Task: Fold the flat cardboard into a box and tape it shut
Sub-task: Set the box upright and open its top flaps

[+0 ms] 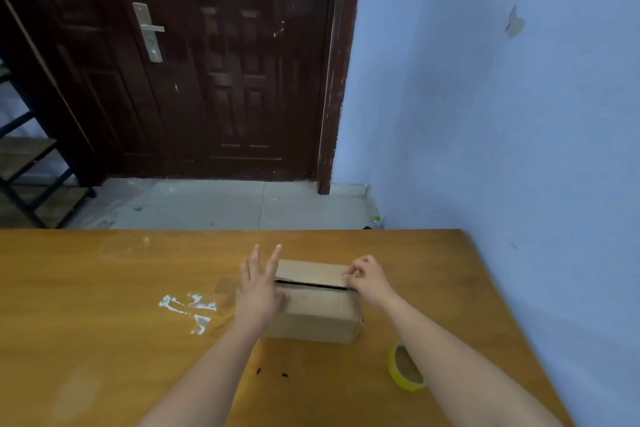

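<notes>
I flatten my left hand, fingers spread, on the box; my right hand pinches its three-o'clock flap. Next: tape, at five o'clock.

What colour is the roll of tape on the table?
The roll of tape is yellow with a brownish core; the head view shows it near the right forearm.

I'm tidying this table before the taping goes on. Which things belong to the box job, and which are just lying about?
Belongs to the job:
cardboard box, top seam not yet closed
yellow tape roll
left hand and right hand, both on the box

Just lying about:
white scraps on the table
dark specks
</notes>
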Tool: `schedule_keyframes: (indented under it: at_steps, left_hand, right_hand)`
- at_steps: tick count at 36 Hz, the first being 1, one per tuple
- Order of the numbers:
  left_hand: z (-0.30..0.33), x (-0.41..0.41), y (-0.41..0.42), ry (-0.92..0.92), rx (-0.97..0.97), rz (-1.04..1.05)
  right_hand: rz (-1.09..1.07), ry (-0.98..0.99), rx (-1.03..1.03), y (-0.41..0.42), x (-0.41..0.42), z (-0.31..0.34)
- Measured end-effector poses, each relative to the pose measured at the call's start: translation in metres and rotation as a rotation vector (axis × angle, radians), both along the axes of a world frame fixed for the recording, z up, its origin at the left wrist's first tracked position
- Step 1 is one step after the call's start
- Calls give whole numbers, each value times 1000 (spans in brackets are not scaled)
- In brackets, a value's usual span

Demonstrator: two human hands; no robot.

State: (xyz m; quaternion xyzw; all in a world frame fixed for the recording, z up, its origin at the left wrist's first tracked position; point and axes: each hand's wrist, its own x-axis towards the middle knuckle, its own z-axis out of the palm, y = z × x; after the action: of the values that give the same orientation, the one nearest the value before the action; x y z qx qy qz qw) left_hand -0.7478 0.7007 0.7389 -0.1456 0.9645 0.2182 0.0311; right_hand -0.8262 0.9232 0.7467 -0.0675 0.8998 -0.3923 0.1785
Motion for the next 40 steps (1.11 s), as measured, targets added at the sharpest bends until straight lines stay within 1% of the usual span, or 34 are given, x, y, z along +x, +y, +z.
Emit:
schedule_keyframes:
  at_steps: [2,4,6,11,14,19,22,28,32,36,40]
  left_hand:
    - [-5,-2,-1,-93,20,-50]
    - [-10,-3,-2,-181,100,-62]
    - [-11,-2,0,-224,135,-68]
    - [-5,-2,4,-260,133,-28]
    - [-1,0,9,-235,145,10]
    - [7,5,25,-183,289,102]
    - [8,10,42,-171,309,118]
    - [4,30,63,-105,226,77]
    - [2,35,68,-93,200,65]
    - [6,35,73,-154,84,65]
    - [14,40,78,-256,-33,50]
  right_hand:
    - [29,22,45,-1,4,-7]
    - [32,19,57,-2,9,-11]
    - [40,-5,76,-3,15,-12]
    - [-15,-23,62,-4,23,-14]
    - [-62,-23,34,-2,26,-13]
    - [-95,19,47,13,26,-10]
    - [-112,43,71,28,25,-9]
    - [-71,155,173,50,31,-12]
    - [-80,198,173,55,40,-17]
    - [-43,218,168,57,43,-17]
    - [42,193,263,60,43,-12]
